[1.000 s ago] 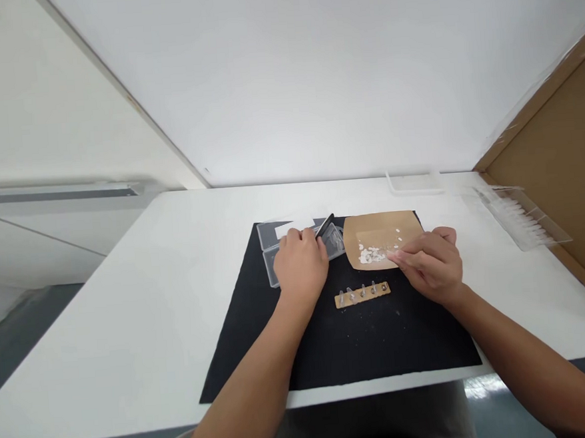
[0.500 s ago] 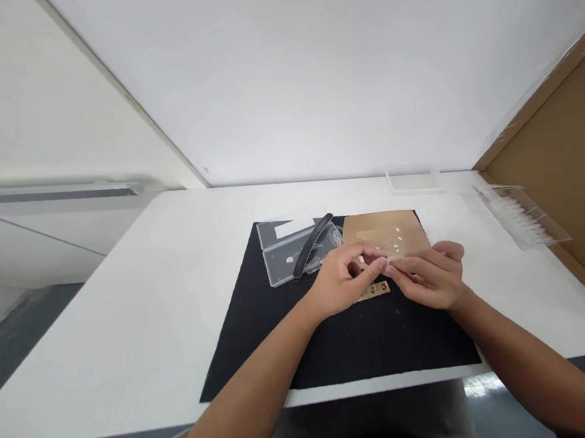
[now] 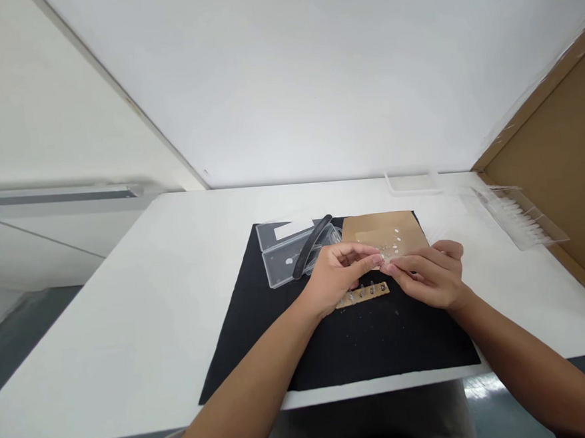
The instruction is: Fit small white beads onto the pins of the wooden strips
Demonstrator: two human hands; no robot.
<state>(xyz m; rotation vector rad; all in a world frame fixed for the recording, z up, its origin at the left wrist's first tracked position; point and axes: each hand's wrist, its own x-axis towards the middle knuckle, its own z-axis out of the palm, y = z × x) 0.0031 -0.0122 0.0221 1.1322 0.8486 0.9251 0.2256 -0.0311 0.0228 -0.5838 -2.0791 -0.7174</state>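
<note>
One tiny pale piece [image 3: 383, 260] sits between both hands' fingertips, above the tray's near edge. The right hand [image 3: 429, 277] pinches it between thumb and forefinger; whether the left hand [image 3: 337, 274] clamps it too, I cannot tell. Just nearer lies a strip [image 3: 374, 291] with small clear pieces on it, partly hidden. Beyond, white flakes [image 3: 397, 231] dot the tray [image 3: 387, 219]. Left of it, a black file [image 3: 313, 245] crosses an open case [image 3: 276, 273] on the mat [image 3: 382, 353].
</note>
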